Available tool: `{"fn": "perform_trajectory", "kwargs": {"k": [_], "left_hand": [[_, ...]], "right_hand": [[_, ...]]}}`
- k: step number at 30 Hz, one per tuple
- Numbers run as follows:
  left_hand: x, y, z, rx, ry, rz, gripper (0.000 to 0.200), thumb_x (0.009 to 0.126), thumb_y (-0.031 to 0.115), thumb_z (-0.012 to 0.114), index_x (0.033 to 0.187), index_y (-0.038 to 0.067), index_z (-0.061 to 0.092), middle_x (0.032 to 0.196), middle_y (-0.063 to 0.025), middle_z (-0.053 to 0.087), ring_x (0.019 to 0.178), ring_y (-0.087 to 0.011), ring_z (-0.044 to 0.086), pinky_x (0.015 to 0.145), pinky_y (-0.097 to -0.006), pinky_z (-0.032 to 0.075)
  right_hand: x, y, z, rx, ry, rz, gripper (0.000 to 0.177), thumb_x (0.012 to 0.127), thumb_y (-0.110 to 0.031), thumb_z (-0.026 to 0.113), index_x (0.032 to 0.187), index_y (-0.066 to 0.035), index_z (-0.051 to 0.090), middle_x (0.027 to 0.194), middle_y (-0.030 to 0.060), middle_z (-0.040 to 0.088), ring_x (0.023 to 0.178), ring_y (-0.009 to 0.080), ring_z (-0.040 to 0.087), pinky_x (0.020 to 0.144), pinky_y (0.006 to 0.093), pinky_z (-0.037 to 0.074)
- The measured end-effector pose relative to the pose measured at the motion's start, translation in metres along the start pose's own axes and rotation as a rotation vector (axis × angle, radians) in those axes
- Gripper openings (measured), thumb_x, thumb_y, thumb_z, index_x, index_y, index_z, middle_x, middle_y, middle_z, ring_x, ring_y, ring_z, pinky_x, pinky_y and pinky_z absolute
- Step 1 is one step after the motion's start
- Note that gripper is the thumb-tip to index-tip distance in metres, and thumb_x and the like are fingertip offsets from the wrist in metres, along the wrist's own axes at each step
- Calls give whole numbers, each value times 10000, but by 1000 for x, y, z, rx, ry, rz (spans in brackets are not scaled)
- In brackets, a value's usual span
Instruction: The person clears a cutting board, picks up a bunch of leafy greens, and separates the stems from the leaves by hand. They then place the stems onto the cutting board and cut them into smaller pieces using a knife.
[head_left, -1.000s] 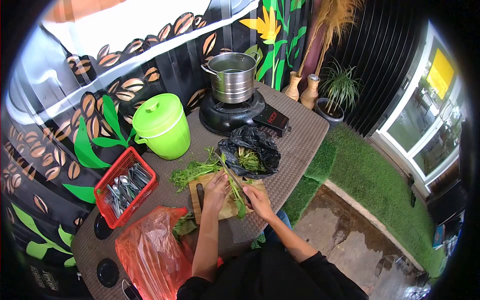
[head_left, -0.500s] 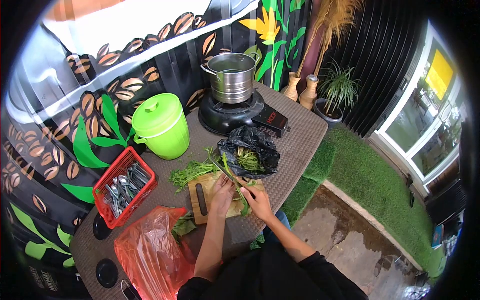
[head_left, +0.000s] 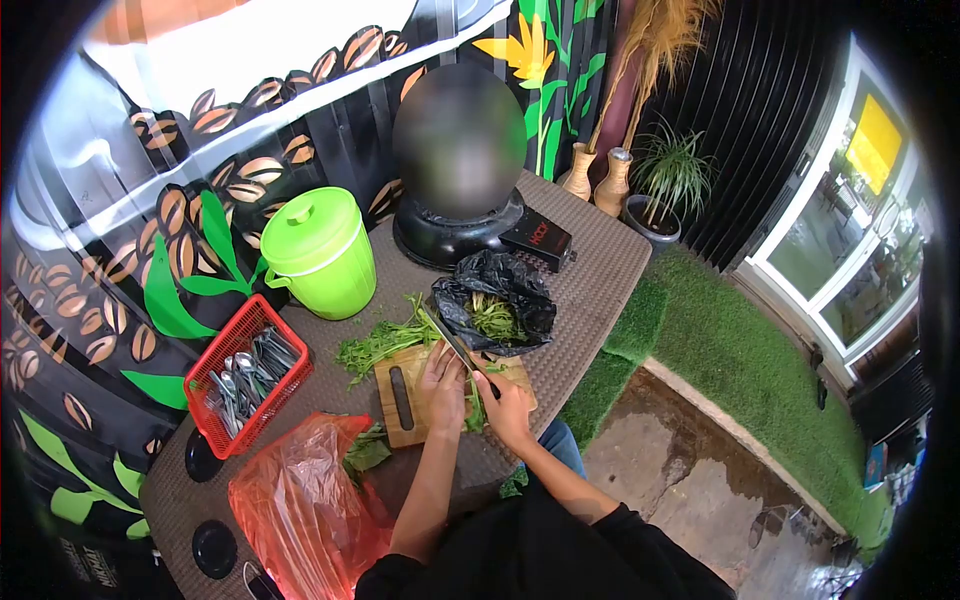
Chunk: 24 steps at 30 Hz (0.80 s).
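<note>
My right hand point(head_left: 506, 408) is wrapped round the dark handle of a knife point(head_left: 449, 336), its blade slanting up and left over the wooden cutting board point(head_left: 385, 392). Beside the blade, my left hand point(head_left: 445, 385) rests over the board with its fingers stretched out; nothing can be made out in it. Some cut green pieces point(head_left: 476, 410) lie between my hands, partly hidden. Leafy green herbs point(head_left: 385, 343) lie at the board's far left edge. Just behind the board sits a black plastic bag point(head_left: 535, 290) with greens point(head_left: 493, 317) inside.
A lidded green bucket point(head_left: 318, 255) and a red basket point(head_left: 205, 420) of cutlery stand to the left. An orange plastic bag point(head_left: 300, 500) lies at front left, by some leaves point(head_left: 370, 450). Behind is a black stove point(head_left: 450, 240); a blurred patch covers what is above it.
The long green stalk that lay along the knife between my hands is largely out of sight, with green pieces lower on the board. My left hand has flattened out. A blur now hides the pot.
</note>
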<state>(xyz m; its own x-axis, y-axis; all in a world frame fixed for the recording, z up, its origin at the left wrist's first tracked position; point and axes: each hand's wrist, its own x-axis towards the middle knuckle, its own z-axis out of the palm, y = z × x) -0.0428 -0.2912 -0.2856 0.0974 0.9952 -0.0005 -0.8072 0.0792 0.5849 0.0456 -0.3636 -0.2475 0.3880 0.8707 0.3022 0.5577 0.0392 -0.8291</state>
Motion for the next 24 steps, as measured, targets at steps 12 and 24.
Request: {"fn": "perform_trajectory", "kwargs": {"k": [12,24], "left_hand": [[-6,30,6,253,64,44,397,870,34,609,1231,-52,470,1086,-91,566,952,-148,574,812,-273,497],[-4,37,6,425,109,-10,280,940,189,542,1148,1,540,974,-57,566,814,-156,603,713,-317,556]], "right_hand": [[36,35,-6,695,-457,570,378,954,-407,479,911,-52,599,520,-37,353,406,64,301,390,230,241],[17,17,-36,810,-446,500,401,986,-365,408,1169,-44,563,516,-35,297,415,67,272,400,234,239]]}}
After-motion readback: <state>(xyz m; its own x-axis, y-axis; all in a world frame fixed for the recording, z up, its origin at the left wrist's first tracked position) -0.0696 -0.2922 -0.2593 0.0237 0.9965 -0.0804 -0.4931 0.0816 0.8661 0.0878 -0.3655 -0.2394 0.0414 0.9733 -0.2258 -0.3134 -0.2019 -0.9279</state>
